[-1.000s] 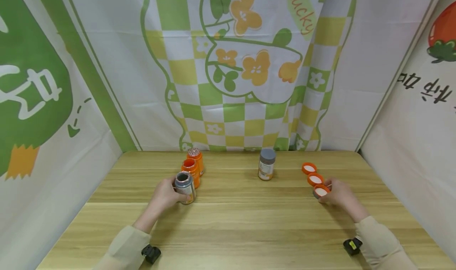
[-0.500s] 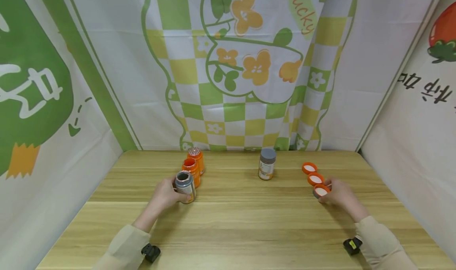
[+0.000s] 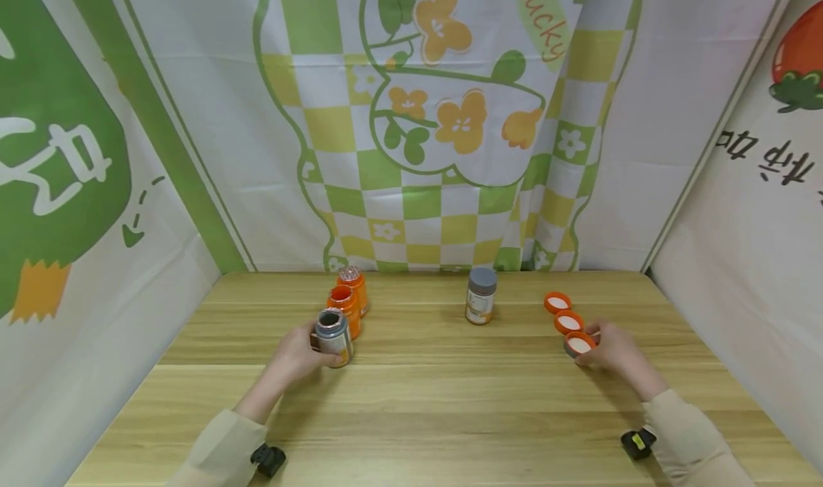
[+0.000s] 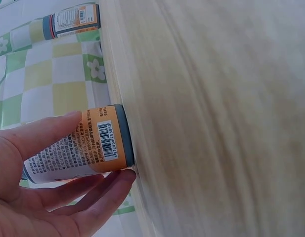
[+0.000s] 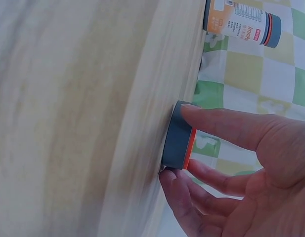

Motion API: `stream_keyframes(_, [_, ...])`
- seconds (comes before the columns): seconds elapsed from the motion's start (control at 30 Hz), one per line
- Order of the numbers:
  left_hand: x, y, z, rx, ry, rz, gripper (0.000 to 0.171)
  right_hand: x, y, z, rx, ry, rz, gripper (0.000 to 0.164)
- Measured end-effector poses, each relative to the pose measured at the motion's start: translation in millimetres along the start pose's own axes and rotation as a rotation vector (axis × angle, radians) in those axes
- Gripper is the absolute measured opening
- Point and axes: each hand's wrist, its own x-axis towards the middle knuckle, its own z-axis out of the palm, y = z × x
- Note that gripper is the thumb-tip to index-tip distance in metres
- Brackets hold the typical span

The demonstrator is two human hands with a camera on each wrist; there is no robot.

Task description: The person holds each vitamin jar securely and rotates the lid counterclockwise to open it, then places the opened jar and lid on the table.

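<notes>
At the left of the table, my left hand [image 3: 297,357] grips an open grey jar [image 3: 335,340] that stands upright without its lid. The left wrist view shows the thumb on its printed label [image 4: 100,140] and the fingers along the other side, near the base. Right behind this jar stand two open orange jars [image 3: 345,307] in a slanting row. Across the table, my right hand [image 3: 614,349] pinches a grey lid [image 5: 178,136] lying upside down, its orange inner rim and white liner facing up. Two orange lids [image 3: 569,323] lie upturned in a row behind it.
A closed jar with a grey lid [image 3: 481,296] stands near the back middle, between the jars and the lids. The wooden table [image 3: 424,401] ends at a checked curtain [image 3: 437,208] behind, with printed cloth walls on both sides.
The left forearm has shifted very slightly to the left, with the hand still around the grey jar. The jars, the lids and the right hand look essentially the same.
</notes>
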Motion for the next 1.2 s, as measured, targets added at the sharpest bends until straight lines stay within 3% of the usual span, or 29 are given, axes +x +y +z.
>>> stream_keyframes(0.17, [-4.1,-0.4,-2.7,-0.012,-0.018,-0.017,0.064,-1.5,2.9,-1.4,0.002,0.0,0.006,0.066])
stream_keyframes(0.4, [-9.3,-2.0,-4.7,0.058,-0.014,-0.044,0.048,-5.1,5.9,-2.8,0.012,0.01,0.037,0.062])
stream_keyframes(0.67, [-16.6,-1.7,-6.3,0.086,-0.013,-0.07,0.036,-12.4,4.7,-6.7,-0.052,0.0,0.066,0.056])
stream_keyframes(0.9, [-23.2,2.6,-3.4,0.056,-0.016,-0.064,0.019,-20.1,2.6,-7.5,-0.081,-0.009,0.059,0.04])
stream_keyframes(1.2, [-28.7,12.4,4.5,0.045,-0.056,-0.005,0.014,-30.0,-4.0,-5.0,-0.068,-0.003,0.056,0.027])
